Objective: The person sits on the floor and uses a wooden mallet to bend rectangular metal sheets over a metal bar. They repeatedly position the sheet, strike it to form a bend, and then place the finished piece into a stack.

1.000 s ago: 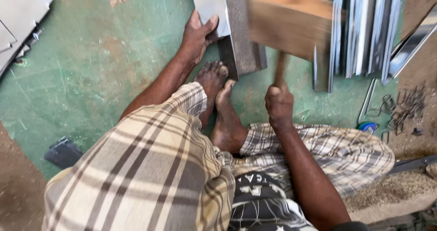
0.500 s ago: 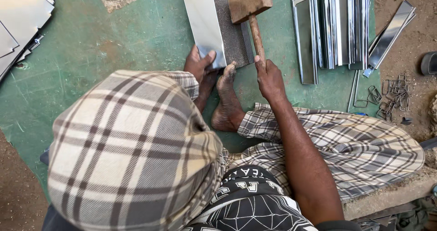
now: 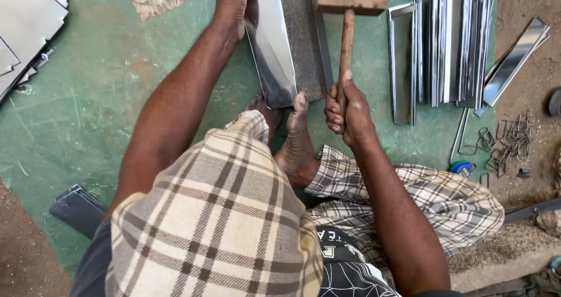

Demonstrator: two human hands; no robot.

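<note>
Wooden mallet in right hand, above metal sheet.

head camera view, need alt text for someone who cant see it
A person seated on a green floor grips a wooden mallet in the right hand while the left hand steadies a shiny metal sheet on a dark bar, a bare foot at the sheet's near end. Folded metal strips lie to the right.

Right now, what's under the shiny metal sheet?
The metal sheet leans along a dark steel bar on the green floor. The left hand presses its top, toes pin its near end. The underside is hidden.
</note>
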